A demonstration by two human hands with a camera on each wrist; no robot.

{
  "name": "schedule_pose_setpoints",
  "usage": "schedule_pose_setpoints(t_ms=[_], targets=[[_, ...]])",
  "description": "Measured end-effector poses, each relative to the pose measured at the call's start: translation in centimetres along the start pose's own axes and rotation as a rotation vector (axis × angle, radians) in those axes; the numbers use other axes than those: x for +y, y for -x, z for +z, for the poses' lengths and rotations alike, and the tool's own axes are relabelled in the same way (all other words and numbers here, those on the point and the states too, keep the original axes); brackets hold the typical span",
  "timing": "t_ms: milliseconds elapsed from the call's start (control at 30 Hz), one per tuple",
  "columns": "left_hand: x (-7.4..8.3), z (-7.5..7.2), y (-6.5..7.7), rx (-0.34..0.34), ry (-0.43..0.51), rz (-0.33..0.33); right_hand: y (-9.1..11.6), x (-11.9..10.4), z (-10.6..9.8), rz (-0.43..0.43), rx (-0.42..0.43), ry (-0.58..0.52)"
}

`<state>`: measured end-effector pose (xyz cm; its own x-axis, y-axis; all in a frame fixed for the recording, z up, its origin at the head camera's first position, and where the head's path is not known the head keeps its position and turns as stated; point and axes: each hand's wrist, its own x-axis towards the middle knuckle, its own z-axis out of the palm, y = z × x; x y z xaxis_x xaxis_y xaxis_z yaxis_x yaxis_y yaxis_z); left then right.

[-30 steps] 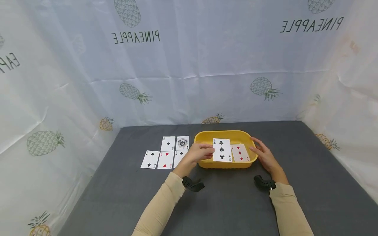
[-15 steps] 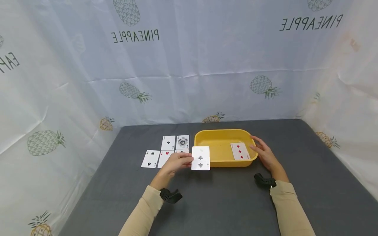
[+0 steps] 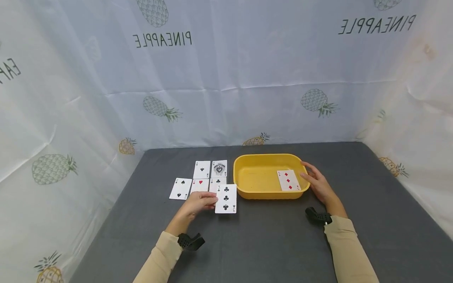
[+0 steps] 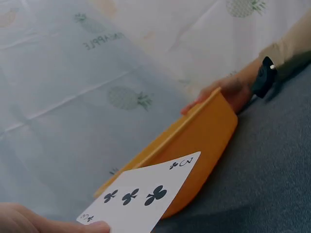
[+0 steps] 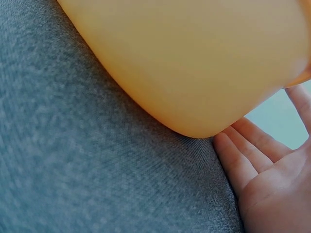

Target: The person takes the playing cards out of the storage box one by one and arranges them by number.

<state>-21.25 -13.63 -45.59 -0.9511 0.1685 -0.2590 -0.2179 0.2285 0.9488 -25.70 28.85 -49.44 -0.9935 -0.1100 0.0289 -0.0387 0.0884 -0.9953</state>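
My left hand [image 3: 199,203] pinches a three of clubs [image 3: 225,199] by its left edge, face up, just in front of the basin's left end. In the left wrist view the card [image 4: 141,194] spans across the yellow wall, with a thumb on its corner. My right hand [image 3: 319,188] holds the right end of the yellow plastic basin [image 3: 262,195], thumb over the rim. In the right wrist view, several fingers [image 5: 243,155] lie against the outer wall. Inside the basin, at its right, lies a three of diamonds [image 3: 288,181].
Two rows of face-up cards lie left of the basin. At the back are the ace of clubs [image 3: 201,169] and an ornate ace [image 3: 219,169]. In front are the two of spades [image 3: 181,188], a red heart card [image 3: 199,185] and a partly covered club card [image 3: 215,182].
My left hand has carried the three of clubs out from over the basin, leftward and toward me. My right hand has stayed at the basin's right end.
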Motion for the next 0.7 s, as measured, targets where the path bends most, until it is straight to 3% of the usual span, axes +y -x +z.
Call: schedule_pose_setpoints(t_ms=[367,600,700], targets=[[-1.9,-1.8,0.3,-0.042,-0.043,-0.019,0.1,-0.1,0.0,-0.001,0.0,-0.001],[-2.5,-2.4,0.3,0.022,-0.095,-0.092,0.0,0.0,-0.1,-0.005,-0.002,-0.002],[-2.6,-2.6,0.4,0.012,-0.115,-0.108,0.0,0.0,-0.1,-0.002,-0.007,-0.003]])
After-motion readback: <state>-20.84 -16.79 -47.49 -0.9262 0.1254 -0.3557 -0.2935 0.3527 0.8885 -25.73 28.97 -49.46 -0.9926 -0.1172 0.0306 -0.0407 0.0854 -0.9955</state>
